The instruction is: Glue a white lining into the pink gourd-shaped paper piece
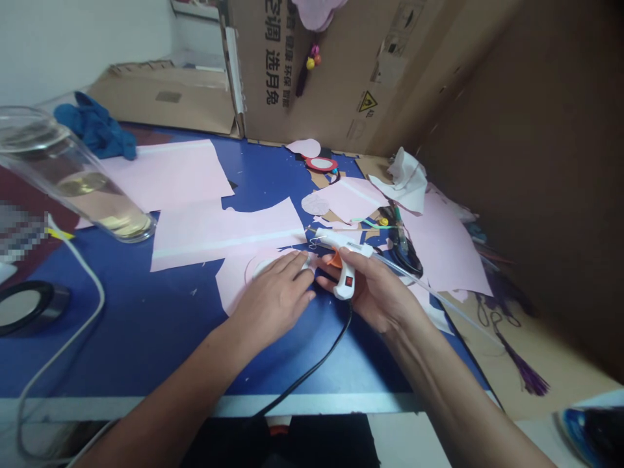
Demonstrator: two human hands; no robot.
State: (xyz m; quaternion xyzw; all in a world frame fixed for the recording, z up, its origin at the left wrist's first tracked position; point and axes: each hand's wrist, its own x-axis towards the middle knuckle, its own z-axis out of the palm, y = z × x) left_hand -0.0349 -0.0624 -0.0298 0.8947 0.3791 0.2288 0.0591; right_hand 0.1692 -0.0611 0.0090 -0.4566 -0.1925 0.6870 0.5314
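Under left hand (pixel 277 287), grip unclear, half-hidden white piece (pixel 260 266); glue gun (pixel 335 240) in curled grip of right hand (pixel 374 287)

I'm at a craft workbench (pixel 156 325) walled in with cardboard (pixel 331 97). Pink sheets (pixel 195 227) and a purple tassel (pixel 529 377) lie around me, and my right hand (pixel 377 289) holds a glue gun (pixel 336 239)

A blue-topped bench (pixel 146 338) crosses the frame before a printed cardboard panel (pixel 336 91), upper centre — a pale wall (pixel 121 36) at upper left, whitish floor (pixel 402 435) below.
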